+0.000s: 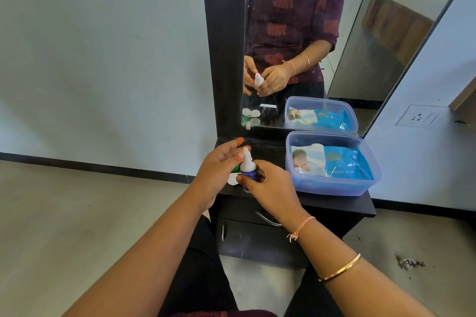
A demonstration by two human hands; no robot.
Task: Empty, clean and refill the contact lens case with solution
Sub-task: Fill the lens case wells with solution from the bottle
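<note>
Left of the wipes tub (334,186), the right hand (269,184) grips the upright solution bottle (248,165); the thumb of the left hand (217,175) touches its nozzle, whether pinching I cannot tell; the lens case (232,178) lies beneath them

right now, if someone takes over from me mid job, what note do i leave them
Left grip: at the nozzle of the bottle, thumb against it; I cannot tell whether it pinches.
Right grip: holds the bottle upright by its body.
Case: on the counter under the left grip, mostly hidden, with a green lid beside it.
Done: bottle in hand at the case. Whether the case is emptied and cleaned cannot be told.
Left: fill the case with solution, then close case and bottle.
</note>
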